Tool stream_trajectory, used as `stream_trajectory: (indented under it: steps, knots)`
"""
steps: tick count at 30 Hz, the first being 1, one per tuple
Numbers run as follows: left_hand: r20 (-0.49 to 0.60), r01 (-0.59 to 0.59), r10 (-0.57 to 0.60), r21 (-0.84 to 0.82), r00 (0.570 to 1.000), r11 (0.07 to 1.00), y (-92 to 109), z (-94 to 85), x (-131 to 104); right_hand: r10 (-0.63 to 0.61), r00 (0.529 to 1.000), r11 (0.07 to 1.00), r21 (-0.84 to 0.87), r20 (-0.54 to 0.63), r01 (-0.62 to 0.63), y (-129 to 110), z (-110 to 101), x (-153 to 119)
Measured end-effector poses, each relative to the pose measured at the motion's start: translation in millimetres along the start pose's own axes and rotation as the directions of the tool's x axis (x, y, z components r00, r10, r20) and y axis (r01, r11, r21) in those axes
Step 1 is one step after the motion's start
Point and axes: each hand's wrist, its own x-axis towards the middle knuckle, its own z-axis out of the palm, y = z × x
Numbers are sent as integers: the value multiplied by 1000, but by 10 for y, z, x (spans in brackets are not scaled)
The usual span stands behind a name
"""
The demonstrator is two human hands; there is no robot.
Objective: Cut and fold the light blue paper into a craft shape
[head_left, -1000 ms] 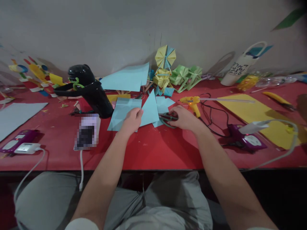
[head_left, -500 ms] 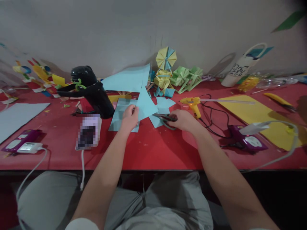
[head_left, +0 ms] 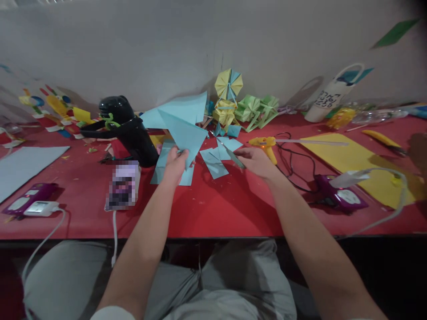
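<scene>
1. Head view: the left hand [head_left: 176, 163] pinches a pointed piece of blue paper [head_left: 187, 137] between thumb and fingers, held up above a flat blue sheet [head_left: 160, 168].
2. That pinched paper has swung leftward over the last second, its tip now aimed up and left.
3. The right hand [head_left: 255, 161] curls around scissors [head_left: 235, 158], whose blades have turned to point away from the body; how far they are parted, I cannot tell.
4. Half a second ago the blades met the paper's edge; now a gap separates them, so, as I judge it, cutting is paused.
5. Loose blue pieces [head_left: 214, 163], partly covered before, lie uncovered on the red table [head_left: 213, 209] between the hands, left of the yellow glue gun [head_left: 263, 142].
</scene>
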Motion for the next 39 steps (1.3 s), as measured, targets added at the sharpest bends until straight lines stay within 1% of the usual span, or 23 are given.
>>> stream_trajectory:
  steps: [3,6,8,12,17,20,21,24,26,31,39]
  knots:
    - [-3,16,-16,-29,1000,999,10,-4,17,39,998,996,76,-47,-36,-63,-1,-29]
    - [-26,63,-64,-47,998,997,7,-6,38,1,993,996,86,-121,9,-86,-1,-34]
    - [-11,74,-75,-47,997,996,2,-10,43,-27,990,995,92,-138,39,-70,2,-14]
    - [41,73,-71,-30,997,997,27,-28,20,-36,999,989,140,-41,41,-30,11,33]
    - [108,106,-100,-49,989,993,108,-67,-13,-105,992,994,-7,75,105,-41,48,8]
    - [121,94,-87,-50,989,994,110,-89,4,-116,985,992,-32,127,121,-15,120,-24]
    - [126,82,-75,-48,989,995,99,-95,16,-119,986,992,-22,114,122,0,149,-31]
    - [125,40,-35,-37,992,999,44,-110,60,-61,998,998,-14,-12,61,44,223,-46]
    - [100,3,-1,-23,995,1000,2,-117,87,-26,999,999,19,-41,26,62,249,-61]
    - [40,-87,87,21,995,996,-65,-134,127,7,1000,997,80,5,-7,67,244,-129]
    - [12,-104,104,65,995,992,-67,-133,121,15,995,990,137,99,-29,1,221,-211]
